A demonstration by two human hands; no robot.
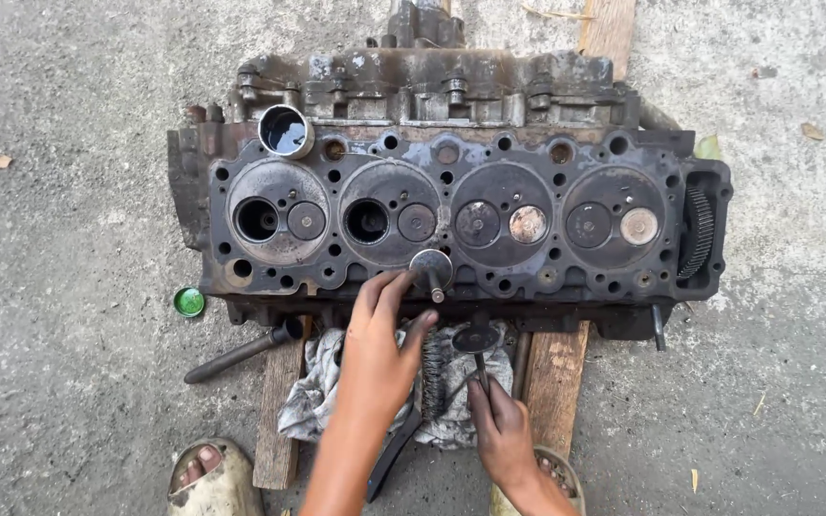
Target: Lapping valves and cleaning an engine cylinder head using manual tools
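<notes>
**Here, two bare hands hold engine valves at the near edge of a cylinder head**

A dark, sooty metal cylinder head [451, 215] with four round combustion chambers lies face up on two weathered wooden planks [556, 373] set on a grey concrete floor [69, 382]. The person's left hand [380, 349] reaches up to the head's near edge; its fingers pinch the stem of a steel valve with a round grey head [430, 265], which rests on the casting just below the second chamber from the left. The right hand [501, 425] sits lower, over the near end of the right plank, closed around the thin stem of a second, darker valve [473, 339], whose disc points up toward the head's near edge.

Between the two hands a dirty grey rag [313, 387] lies crumpled across the planks, with a coiled spring [434, 373] on it. A small metal cup of dark liquid [285, 131] stands on the head's far left corner. A green round cap [188, 302] lies on the concrete just left of the head, and a long dark bolt-like bar [241, 354] lies near the left plank. The two left chambers each show one open port; the right two have both valves seated. A sandalled foot [205, 473] shows at the bottom edge.
</notes>
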